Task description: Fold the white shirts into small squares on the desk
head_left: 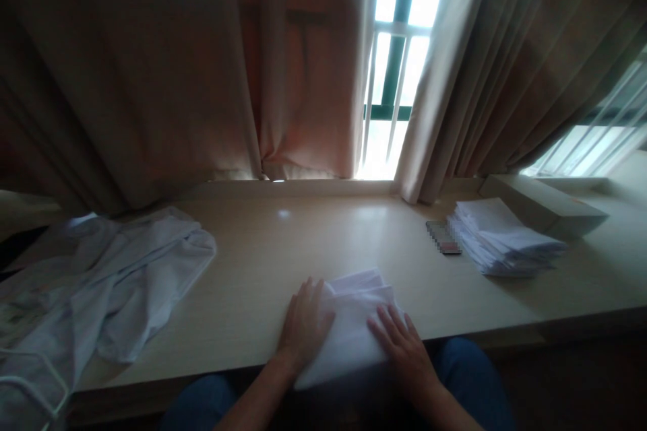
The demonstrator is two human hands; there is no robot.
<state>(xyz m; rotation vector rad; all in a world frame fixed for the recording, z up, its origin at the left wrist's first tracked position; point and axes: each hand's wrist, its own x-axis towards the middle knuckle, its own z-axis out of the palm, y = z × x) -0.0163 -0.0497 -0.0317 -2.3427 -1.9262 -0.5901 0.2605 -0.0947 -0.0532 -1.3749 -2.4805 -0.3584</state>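
Observation:
A folded white cloth lies at the front of the table, its near end reaching past the front edge. My left hand rests along its left side, fingers stretched forward, the thumb over the fabric. On the right side, my right hand lies flat on the cloth with its fingers spread. Neither hand is closed around anything. Several layers show at the cloth's far end, slightly uneven.
To the right stands a stack of folded white cloths, with a blurred-out flat object beside it and a pale box behind. Crumpled white fabric covers the left of the pale table. Curtains hang along the back edge.

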